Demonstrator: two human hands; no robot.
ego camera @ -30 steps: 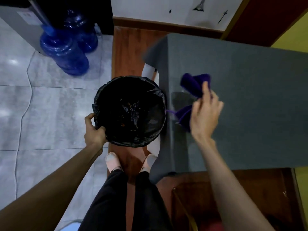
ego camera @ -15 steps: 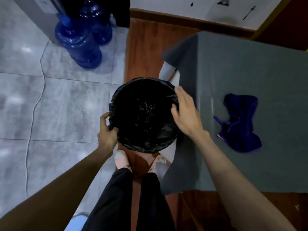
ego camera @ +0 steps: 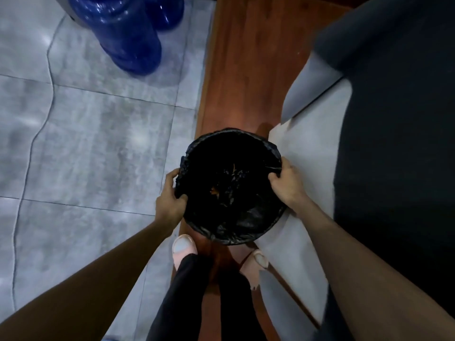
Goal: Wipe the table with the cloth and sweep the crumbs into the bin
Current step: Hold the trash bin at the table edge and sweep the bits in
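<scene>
The round bin (ego camera: 230,227), lined with a black bag, is low over the wooden floor strip in front of my feet. A few orange and brown crumbs (ego camera: 227,179) lie at its bottom. My left hand (ego camera: 172,195) grips the bin's left rim. On the opposite rim, my right hand (ego camera: 286,184) pinches the bag. The table under its dark grey cover (ego camera: 394,156) fills the right side; its top surface is out of view. No cloth shows in this frame.
Two blue water jugs (ego camera: 133,33) stand on the grey tiled floor at the top left. A thin cable (ego camera: 32,148) runs down the tiles on the left. The cover's pale underside (ego camera: 310,168) hangs beside the bin. My shoes (ego camera: 183,247) stand just below the bin.
My right hand dropped the purple cloth on the table, then took the bin's right rim. The view tilted down, so the tabletop and cloth left the frame; the bin now sits lower.
</scene>
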